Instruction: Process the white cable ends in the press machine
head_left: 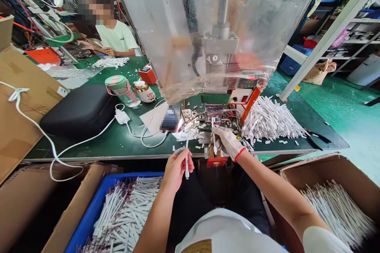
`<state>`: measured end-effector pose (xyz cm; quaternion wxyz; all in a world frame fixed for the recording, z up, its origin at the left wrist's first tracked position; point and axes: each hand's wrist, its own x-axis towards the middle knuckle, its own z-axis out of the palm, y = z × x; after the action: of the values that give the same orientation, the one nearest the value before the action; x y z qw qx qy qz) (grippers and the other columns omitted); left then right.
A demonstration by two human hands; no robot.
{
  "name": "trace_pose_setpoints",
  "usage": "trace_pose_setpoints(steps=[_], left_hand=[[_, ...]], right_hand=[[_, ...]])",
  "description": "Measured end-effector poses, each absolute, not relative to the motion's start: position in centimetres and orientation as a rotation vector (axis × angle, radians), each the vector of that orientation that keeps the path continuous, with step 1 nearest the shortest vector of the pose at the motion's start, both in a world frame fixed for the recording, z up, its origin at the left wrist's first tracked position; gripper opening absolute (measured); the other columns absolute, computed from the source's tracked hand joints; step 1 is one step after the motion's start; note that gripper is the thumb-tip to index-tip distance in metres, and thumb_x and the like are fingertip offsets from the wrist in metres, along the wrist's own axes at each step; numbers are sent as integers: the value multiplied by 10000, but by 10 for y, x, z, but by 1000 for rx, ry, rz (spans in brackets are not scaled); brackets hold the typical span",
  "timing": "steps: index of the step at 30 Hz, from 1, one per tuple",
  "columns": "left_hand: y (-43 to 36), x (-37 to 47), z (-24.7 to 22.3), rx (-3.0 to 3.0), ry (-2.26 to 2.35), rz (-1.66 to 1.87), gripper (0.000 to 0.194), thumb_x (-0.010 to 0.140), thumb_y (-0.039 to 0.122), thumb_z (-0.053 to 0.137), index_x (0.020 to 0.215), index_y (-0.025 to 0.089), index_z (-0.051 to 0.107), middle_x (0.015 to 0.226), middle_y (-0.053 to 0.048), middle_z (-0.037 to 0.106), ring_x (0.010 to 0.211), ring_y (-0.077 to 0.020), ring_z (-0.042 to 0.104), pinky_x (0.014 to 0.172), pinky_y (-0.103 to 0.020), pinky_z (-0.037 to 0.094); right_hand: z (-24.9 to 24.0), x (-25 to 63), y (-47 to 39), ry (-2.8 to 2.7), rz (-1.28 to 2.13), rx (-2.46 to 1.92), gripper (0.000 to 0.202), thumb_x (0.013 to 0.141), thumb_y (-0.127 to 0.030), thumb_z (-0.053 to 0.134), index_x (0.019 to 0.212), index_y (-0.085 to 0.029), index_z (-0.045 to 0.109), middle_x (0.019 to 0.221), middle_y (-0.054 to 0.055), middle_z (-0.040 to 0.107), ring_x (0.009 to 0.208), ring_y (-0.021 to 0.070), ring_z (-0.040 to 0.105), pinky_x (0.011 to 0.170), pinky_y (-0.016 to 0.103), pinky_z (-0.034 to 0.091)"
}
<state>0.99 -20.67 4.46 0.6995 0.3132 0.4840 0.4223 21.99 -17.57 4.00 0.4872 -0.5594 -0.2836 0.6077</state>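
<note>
White shirt fabric (234,225) filled the bottom of the view, between the two forearms. Ahead of it, the bare left hand (176,168) was nearly closed, thumb and fingers pinching a short white cable (187,166) that hung roughly upright, a connector at its lower end, just in front of the worktop (118,149). The right hand (227,141), in a pale glove with a red cuff, had its fingers curled shut around a second white cable (214,146), whose upper end reached the small metal fixture (214,110) under the press (221,43). White clippings lay around the fixture. To its right rose a heap of white strips (267,120), with black-handled pliers (314,138) beside it. Lower down, a blue bin (99,189) and a cardboard box (329,162) held many more strips. Beyond the worktop's far left, another person (115,37) sat handling something too small to tell.
</note>
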Motion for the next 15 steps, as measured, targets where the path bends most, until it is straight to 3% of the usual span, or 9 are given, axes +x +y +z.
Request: trace_pose_setpoints(steps=[6,11,15], left_hand=[[-208,10,43,703,1061,914,374,672,489,829,682,157,656,492,19,607,429,-121,546,406,-217,420],[-208,7,48,828,1003,803,381,724,511,798,834,159,705,527,31,600,467,-122,544,446,-221,430],[-202,-4,62,1099,1017,615,379,798,532,725,882,162,721,576,34,582,464,-100,491,433,-204,347]], right_hand=[[38,217,-170,-649,1479,-1355,230,795,-377,643,731,-209,498,498,-19,594,310,95,461,290,202,319],[48,223,-173,-783,1475,-1470,231,860,-399,580,764,-207,495,544,-17,596,346,98,476,339,216,340],[89,244,-186,-1382,1061,-1773,323,873,-513,622,831,-196,582,660,-1,652,535,121,572,491,218,379]])
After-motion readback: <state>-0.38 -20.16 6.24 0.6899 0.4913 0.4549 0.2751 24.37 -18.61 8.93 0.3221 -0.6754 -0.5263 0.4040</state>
